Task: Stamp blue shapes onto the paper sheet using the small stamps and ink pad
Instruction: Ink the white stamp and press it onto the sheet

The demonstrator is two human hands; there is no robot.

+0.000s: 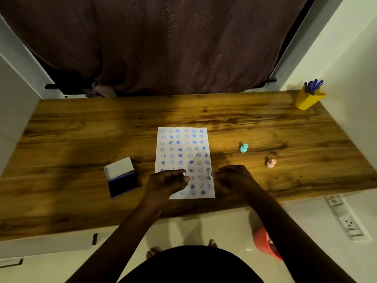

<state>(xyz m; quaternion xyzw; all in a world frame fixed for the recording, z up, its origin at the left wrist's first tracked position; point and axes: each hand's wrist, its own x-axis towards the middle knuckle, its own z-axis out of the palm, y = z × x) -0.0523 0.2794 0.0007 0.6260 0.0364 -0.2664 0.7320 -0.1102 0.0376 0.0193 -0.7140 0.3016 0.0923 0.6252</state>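
Note:
A white paper sheet (183, 146) lies on the wooden desk (81, 129), covered with rows of blue hearts and smiley faces. My right hand (232, 177) hovers at the sheet's lower right edge and pinches a small pale lilac stamp (209, 176) with its tip towards the paper. My left hand (168, 181) is over the sheet's lower left, fingers curled shut; a pale speck at its fingertips is too small to identify. The ink pad (122, 181) sits open to the left of the sheet, lid raised and dark blue pad showing.
A teal stamp (244, 148) and a pink stamp (271, 163) stand on the desk to the right of the sheet. A yellow cup of blue pens (308, 100) sits at the back right corner. On the floor are a red bin (265, 242) and a power strip (346, 221).

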